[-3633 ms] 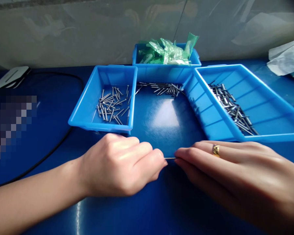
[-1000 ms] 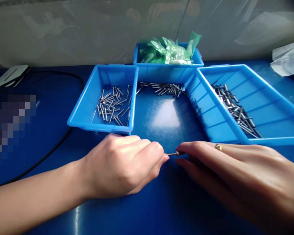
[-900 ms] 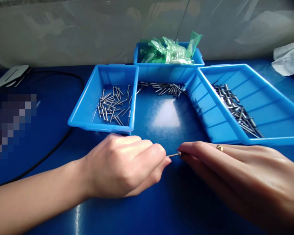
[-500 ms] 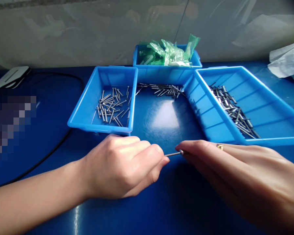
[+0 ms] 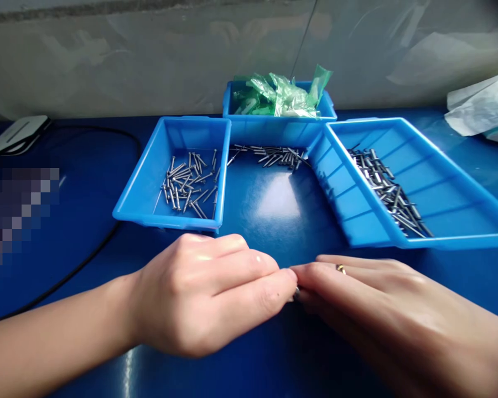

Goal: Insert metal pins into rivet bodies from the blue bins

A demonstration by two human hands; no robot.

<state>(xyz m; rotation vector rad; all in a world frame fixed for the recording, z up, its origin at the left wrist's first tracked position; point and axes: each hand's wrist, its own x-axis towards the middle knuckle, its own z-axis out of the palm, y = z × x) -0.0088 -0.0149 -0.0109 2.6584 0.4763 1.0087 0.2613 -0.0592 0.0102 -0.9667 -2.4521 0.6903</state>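
My left hand (image 5: pixel 207 293) and my right hand (image 5: pixel 377 315) meet fingertip to fingertip low over the blue table (image 5: pixel 274 354), in front of the trays. Both pinch one thin metal screw (image 5: pixel 296 294); only a small dark bit of it shows under the touching fingertips. A gold ring (image 5: pixel 340 269) is on my right hand. The left blue tray (image 5: pixel 143 182) just beyond my left hand holds several loose screws (image 5: pixel 188 185). The right blue tray (image 5: pixel 357 235) holds a row of metal pins (image 5: pixel 388 190).
A loose pile of screws (image 5: pixel 269 155) lies on the table between the trays. A back tray (image 5: pixel 274 130) holds green plastic bags (image 5: pixel 280 94). A black cable (image 5: pixel 87 254) curves at the left near a white device (image 5: pixel 16 132). White plastic (image 5: pixel 481 108) lies far right.
My fingertips have closed together, so the screw that spanned the gap between my hands is now almost hidden. Both hands sit slightly lower and nearer to me.
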